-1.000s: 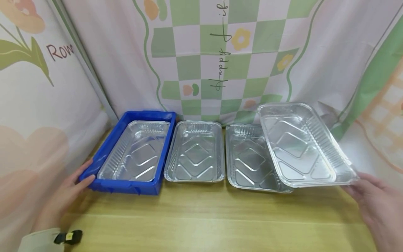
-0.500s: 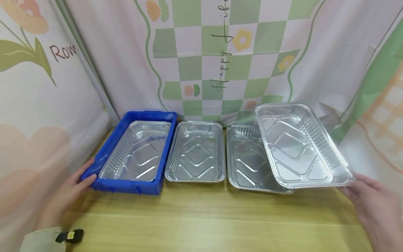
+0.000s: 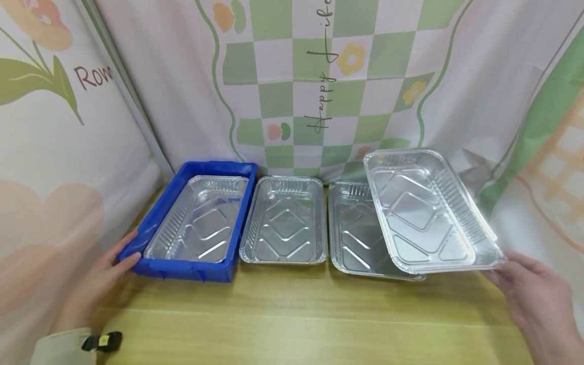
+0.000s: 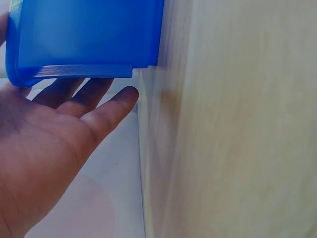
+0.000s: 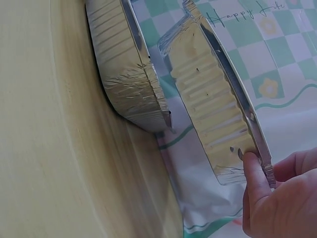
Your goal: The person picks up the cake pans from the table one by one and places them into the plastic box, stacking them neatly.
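Observation:
My left hand (image 3: pixel 98 279) grips the near left corner of a blue plastic tray (image 3: pixel 187 271), thumb at the rim and the other fingers along its outer side. Inside that tray lies a foil pan (image 3: pixel 196 223). At the right, my right hand (image 3: pixel 531 291) pinches the near right corner of another foil pan (image 3: pixel 420 208). This pan is tilted and raised over the right part of a foil pan (image 3: pixel 353 233) on the table. In the right wrist view, the thumb or a finger presses the held pan's ribbed side (image 5: pixel 213 104), with a gap to the pan below.
Between the blue tray and the right-hand pan stands one more foil pan (image 3: pixel 285 223), close beside both. A patterned curtain (image 3: pixel 310 101) hangs right behind the row, with more cloth (image 3: pixel 50 152) at the left side. The wooden table (image 3: pixel 283 314) extends in front.
The held foil pan has shifted slightly left with my right hand, covering more of the pan beneath. The left hand and the blue tray stay in place, apart from a small camera shift.

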`<control>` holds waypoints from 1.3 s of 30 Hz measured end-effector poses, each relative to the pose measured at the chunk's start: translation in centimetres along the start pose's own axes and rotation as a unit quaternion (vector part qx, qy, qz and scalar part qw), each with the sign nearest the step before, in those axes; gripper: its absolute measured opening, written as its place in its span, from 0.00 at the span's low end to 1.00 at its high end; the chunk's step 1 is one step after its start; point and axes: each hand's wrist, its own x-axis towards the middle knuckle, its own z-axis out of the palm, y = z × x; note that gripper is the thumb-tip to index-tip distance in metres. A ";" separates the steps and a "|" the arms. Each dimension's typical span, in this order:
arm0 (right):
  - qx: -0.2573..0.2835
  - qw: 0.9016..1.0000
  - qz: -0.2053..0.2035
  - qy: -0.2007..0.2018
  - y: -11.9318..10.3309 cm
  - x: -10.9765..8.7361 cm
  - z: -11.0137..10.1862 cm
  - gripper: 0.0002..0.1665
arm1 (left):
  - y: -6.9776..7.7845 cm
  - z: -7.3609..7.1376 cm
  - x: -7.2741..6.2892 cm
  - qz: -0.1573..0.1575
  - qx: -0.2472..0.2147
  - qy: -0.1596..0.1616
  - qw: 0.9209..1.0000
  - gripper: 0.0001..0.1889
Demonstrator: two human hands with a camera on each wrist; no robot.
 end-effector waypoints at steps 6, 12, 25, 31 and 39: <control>0.010 1.000 0.004 -0.018 0.5 -0.1 0.4 0.17 | -0.1 0.1 0.0 0.001 -0.001 0.002 1.000 0.34; -0.013 0.999 0.009 -0.028 0.9 -0.2 0.7 0.17 | -0.1 0.1 0.0 -0.009 0.000 -0.001 1.000 0.34; -0.042 0.999 0.020 -0.026 1.8 -0.4 1.5 0.17 | 0.0 0.0 0.1 -0.012 0.008 -0.007 1.000 0.34; -0.033 0.998 0.014 -0.042 2.3 -0.2 1.9 0.17 | 0.0 0.1 0.0 -0.021 -0.016 -0.007 1.000 0.34; -0.037 0.998 0.012 -0.045 3.0 -0.2 3.1 0.18 | -0.1 0.2 0.1 -0.007 -0.020 -0.002 1.000 0.34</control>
